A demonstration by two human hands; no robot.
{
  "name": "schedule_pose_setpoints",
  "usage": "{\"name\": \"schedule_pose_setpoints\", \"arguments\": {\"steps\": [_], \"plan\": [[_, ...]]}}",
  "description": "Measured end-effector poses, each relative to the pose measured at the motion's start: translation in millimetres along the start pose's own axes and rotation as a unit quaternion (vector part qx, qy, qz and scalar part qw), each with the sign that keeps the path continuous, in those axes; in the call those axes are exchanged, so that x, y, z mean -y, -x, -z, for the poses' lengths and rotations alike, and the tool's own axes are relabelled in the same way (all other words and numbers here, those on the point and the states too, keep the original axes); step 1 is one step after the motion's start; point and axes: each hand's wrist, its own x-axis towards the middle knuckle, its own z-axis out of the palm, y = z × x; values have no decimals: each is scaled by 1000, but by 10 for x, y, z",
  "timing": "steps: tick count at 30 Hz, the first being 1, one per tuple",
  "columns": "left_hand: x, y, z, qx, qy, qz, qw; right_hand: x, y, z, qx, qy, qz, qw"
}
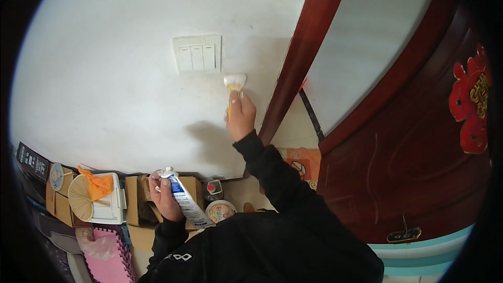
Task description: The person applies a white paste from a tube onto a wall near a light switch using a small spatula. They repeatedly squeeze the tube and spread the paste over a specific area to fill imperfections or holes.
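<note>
Against a white wall [105,84], the right hand [243,114] grips a scraper [234,81], head uppermost.
Lower left of it, the left hand [166,200] clasps a white tube [188,204]; holding the scraper shallow and light, clear of the switch panel [197,56], would likely work best.

Right hand [242,114] grip: scraper [234,87], handle [229,112] smooth yellow, plastic by look; blade [235,79] coated white, base material unclear. Left hand [166,200] grip: tube [183,194], smooth plastic-looking skin, slight sheen. Above-left of right grip: switch plate [197,54], smooth pale plastic, low sheen. Behind right grip: wall [115,73], matt, faintly marked. Right of it: door frame [309,42] and door [398,147], wood-look, smooth, glossy. Beside left grip: box [134,194], matt cardboard. Lower left: mat [107,263], matt pink foam.
</note>
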Motion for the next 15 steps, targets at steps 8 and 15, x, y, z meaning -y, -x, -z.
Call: {"name": "schedule_pose_setpoints", "arguments": {"steps": [8,15], "plan": [[-87,-36,-80,11,-6,4,1000,-272,379,269,59,51,-43,996],[18,-180,-270,38,17,10,999,188,853,178,161,-32,52,985]]}}
